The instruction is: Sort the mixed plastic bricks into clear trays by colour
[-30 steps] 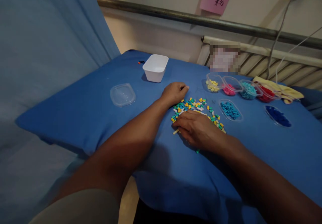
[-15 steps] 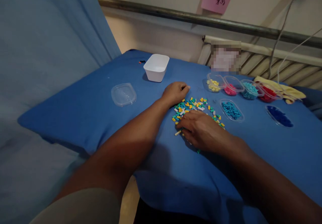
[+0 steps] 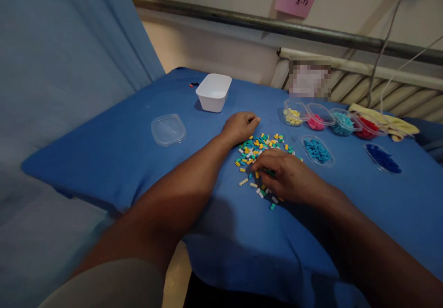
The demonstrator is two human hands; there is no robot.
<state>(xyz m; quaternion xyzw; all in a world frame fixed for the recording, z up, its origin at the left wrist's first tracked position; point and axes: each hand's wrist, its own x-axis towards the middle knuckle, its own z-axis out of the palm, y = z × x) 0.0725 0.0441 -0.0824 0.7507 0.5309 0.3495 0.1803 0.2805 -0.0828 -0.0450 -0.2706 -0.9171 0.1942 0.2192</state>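
Note:
A loose pile of small toy bricks [image 3: 254,147] in green, yellow, white and blue lies on the blue cloth. My left hand [image 3: 239,127] rests at the pile's far left edge, fingers curled in; whatever is inside them is hidden. Above the near part of the pile is my right hand [image 3: 282,174], its fingers bent toward the thumb. Dark green bricks [image 3: 268,172] show between those fingers. Below it, a few scattered pieces lie apart, among them a long pale yellow brick [image 3: 243,182] and a green brick [image 3: 272,206].
Clear tubs hold yellow [image 3: 292,117], pink [image 3: 315,122], light teal [image 3: 342,123] and red pieces [image 3: 367,128]. Nearer lie trays of blue [image 3: 317,151] and dark blue pieces [image 3: 383,158]. A white bin [image 3: 213,93] and a clear lid [image 3: 168,130] are left; a yellow cloth [image 3: 401,122] lies right.
My right hand has lifted slightly and shifted right, uncovering scattered bricks below it; green now shows between its fingers. My left hand has stayed in place.

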